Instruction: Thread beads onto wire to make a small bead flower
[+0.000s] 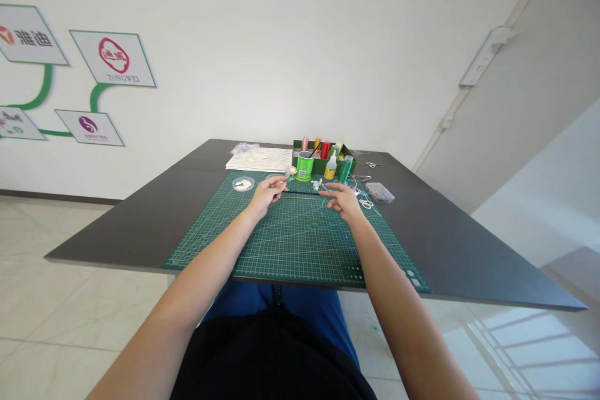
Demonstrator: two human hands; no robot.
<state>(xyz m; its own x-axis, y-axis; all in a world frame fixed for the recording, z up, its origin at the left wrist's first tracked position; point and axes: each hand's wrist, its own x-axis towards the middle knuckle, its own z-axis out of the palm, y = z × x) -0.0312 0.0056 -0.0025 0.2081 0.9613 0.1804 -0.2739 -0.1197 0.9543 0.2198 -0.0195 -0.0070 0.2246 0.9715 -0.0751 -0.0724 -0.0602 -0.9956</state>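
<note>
My left hand (268,195) is over the upper middle of the green cutting mat (290,244), its thumb and fingers pinched together. What lies in the pinch is too small to make out. A thin dark rod (304,192) runs from near these fingertips to the fingertips of my right hand (344,200). That hand has its fingers stretched and apart; whether it touches the rod I cannot tell. Just below the rod lies a thin tan stick (299,198). Small white pieces with thread (317,185) are beside my right fingertips. White-handled scissors (366,204) rest right of that hand.
Behind my hands stand a green can (304,167), a glue bottle (330,166) and a green box (319,165) with colored tubes. A round dish (243,184) and white sheets (257,160) are at left. A clear plastic case (380,192) sits right, on the dark table (450,244).
</note>
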